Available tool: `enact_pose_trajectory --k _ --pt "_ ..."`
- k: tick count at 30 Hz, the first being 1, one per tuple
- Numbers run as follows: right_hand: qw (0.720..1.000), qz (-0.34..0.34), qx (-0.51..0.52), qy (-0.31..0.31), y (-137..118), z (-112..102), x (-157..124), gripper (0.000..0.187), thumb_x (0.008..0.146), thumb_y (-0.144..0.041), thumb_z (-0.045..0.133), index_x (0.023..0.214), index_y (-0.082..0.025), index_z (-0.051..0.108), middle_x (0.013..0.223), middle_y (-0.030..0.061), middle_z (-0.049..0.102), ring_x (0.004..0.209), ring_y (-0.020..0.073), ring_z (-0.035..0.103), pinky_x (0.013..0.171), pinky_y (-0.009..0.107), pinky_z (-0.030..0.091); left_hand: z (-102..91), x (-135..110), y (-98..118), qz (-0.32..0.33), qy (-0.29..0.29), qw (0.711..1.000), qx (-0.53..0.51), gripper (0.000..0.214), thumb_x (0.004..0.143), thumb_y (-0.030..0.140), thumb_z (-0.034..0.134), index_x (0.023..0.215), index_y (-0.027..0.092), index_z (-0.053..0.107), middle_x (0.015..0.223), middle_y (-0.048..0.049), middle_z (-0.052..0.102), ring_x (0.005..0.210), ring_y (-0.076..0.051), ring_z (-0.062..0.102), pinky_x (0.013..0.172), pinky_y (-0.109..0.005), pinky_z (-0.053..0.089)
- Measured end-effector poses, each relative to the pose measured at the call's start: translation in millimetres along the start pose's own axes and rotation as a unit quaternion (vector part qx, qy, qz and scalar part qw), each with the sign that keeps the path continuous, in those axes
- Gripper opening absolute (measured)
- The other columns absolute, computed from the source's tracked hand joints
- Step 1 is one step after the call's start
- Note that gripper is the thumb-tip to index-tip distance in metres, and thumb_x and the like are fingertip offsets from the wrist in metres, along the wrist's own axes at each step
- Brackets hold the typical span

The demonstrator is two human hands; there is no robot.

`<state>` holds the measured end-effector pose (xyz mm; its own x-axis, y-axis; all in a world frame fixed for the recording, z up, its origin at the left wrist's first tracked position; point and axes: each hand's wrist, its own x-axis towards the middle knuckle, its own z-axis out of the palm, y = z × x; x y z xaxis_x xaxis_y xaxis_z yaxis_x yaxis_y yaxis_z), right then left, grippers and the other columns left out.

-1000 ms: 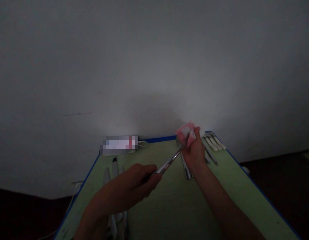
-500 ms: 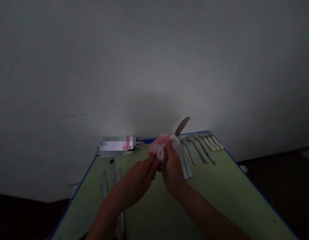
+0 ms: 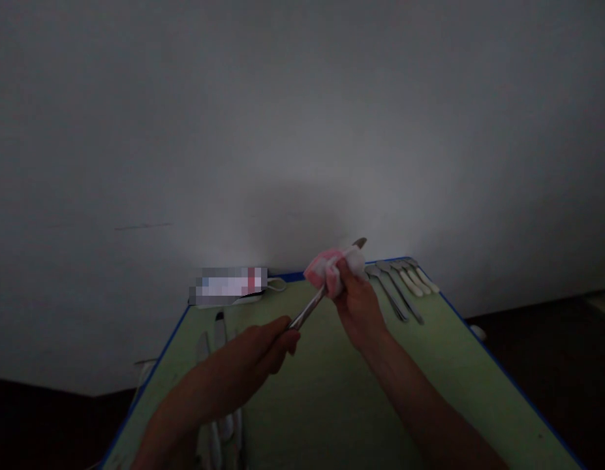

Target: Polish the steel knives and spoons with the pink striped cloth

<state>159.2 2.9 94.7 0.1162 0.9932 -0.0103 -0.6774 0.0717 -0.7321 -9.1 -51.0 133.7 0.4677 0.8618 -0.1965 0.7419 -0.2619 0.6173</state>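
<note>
Surface: green table [image 3: 429, 391], blue-edged, dim grey wall behind.
Knife [image 3: 314, 305]: slim, silvery, tip hidden.
Left hand [image 3: 263, 346]: pinching handle.
Right hand [image 3: 356, 303]: clutching pink-white cloth [image 3: 331, 267] around blade.

Most of knife [image 3: 308, 313] blade hidden in cloth [image 3: 332, 269]; far-edge object [image 3: 228, 286] pixelated.

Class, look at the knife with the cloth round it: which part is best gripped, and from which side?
The handle end of the knife, from the near left, where the left hand pinches it. The knife slants up and away; its blade is wrapped in the cloth in the right hand.
</note>
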Motion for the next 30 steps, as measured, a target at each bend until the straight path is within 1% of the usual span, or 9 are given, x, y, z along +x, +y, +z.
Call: enact_pose_trajectory --k 4,7,10,12,15,18,23,26,30 --pt "0.998 -0.025 0.044 0.036 -20 -9 14 0.029 0.071 -0.044 0.067 0.063 -0.018 0.057 0.058 -0.0049 0.051 0.054 0.0079 0.046 0.057 0.023 0.042 -4.4 -10 6 -0.013 -0.026 0.999 0.025 0.034 0.093 0.045 0.028 0.087 0.021 0.052 0.070 0.0009 0.056 0.063 -0.014 0.052 0.059 -0.025 0.039" --pt "0.995 -0.050 0.037 0.079 -24 -13 17 0.033 0.073 -0.047 0.064 0.061 -0.019 0.052 0.059 -0.0038 0.051 0.056 0.0090 0.047 0.054 0.022 0.041 -1.6 -9 10 -0.011 -0.024 0.998 0.048 0.035 0.093 0.045 0.028 0.088 0.021 0.053 0.073 -0.0003 0.057 0.066 -0.015 0.053 0.060 -0.026 0.039" --pt "0.995 -0.053 0.014 0.079 -10 -8 9 0.036 0.074 -0.050 0.061 0.060 -0.019 0.050 0.058 -0.0038 0.048 0.054 0.0086 0.044 0.052 0.021 0.039 5.7 2 9 -0.004 0.003 0.998 0.064 0.034 0.094 0.042 0.027 0.089 0.020 0.052 0.073 -0.0010 0.058 0.065 -0.015 0.053 0.058 -0.026 0.039" --pt "0.998 -0.030 -0.014 0.057 6 -2 -2 0.039 0.073 -0.052 0.061 0.058 -0.018 0.049 0.056 -0.0040 0.045 0.052 0.0081 0.041 0.050 0.021 0.037 11.5 11 6 0.006 0.022 0.998 0.061 0.032 0.094 0.039 0.026 0.091 0.019 0.051 0.072 -0.0009 0.058 0.063 -0.015 0.053 0.057 -0.026 0.038" --pt "0.998 0.020 -0.053 0.024 27 6 -17 0.038 0.071 -0.053 0.062 0.063 -0.016 0.055 0.058 -0.0031 0.048 0.052 0.0082 0.039 0.047 0.022 0.032 18.1 23 2 0.021 0.042 0.997 0.054 0.030 0.095 0.035 0.025 0.097 0.018 0.049 0.072 -0.0013 0.058 0.061 -0.014 0.052 0.058 -0.027 0.038" --pt "0.998 0.038 -0.044 0.010 32 6 -18 0.039 0.071 -0.053 0.062 0.063 -0.015 0.056 0.057 -0.0036 0.048 0.051 0.0075 0.038 0.048 0.022 0.031 19.4 25 2 0.023 0.046 0.997 0.052 0.030 0.096 0.035 0.024 0.099 0.017 0.048 0.071 -0.0009 0.058 0.060 -0.014 0.052 0.058 -0.027 0.038" --pt "0.998 -0.009 0.014 0.055 9 -5 4 0.034 0.070 -0.046 0.066 0.059 -0.017 0.054 0.053 -0.0061 0.048 0.049 0.0062 0.039 0.051 0.021 0.035 10.6 9 11 0.005 -0.012 0.997 0.070 0.034 0.095 0.041 0.025 0.087 0.019 0.050 0.071 -0.0002 0.057 0.063 -0.015 0.052 0.060 -0.027 0.038" --pt "0.994 -0.026 0.072 0.082 -5 -12 18 0.024 0.072 -0.038 0.068 0.065 -0.017 0.059 0.059 -0.0057 0.055 0.052 0.0060 0.046 0.057 0.021 0.041 4.3 -1 13 -0.016 -0.046 0.996 0.074 0.037 0.094 0.044 0.024 0.088 0.019 0.052 0.071 -0.0006 0.056 0.065 -0.016 0.052 0.061 -0.028 0.039" --pt "0.990 -0.036 0.097 0.096 -13 -21 27 0.020 0.072 -0.036 0.068 0.072 -0.017 0.062 0.068 -0.0040 0.062 0.060 0.0077 0.054 0.065 0.023 0.046 -0.9 -4 12 -0.027 -0.047 0.997 0.063 0.040 0.092 0.046 0.026 0.082 0.019 0.054 0.069 -0.0004 0.055 0.064 -0.016 0.051 0.062 -0.028 0.039"
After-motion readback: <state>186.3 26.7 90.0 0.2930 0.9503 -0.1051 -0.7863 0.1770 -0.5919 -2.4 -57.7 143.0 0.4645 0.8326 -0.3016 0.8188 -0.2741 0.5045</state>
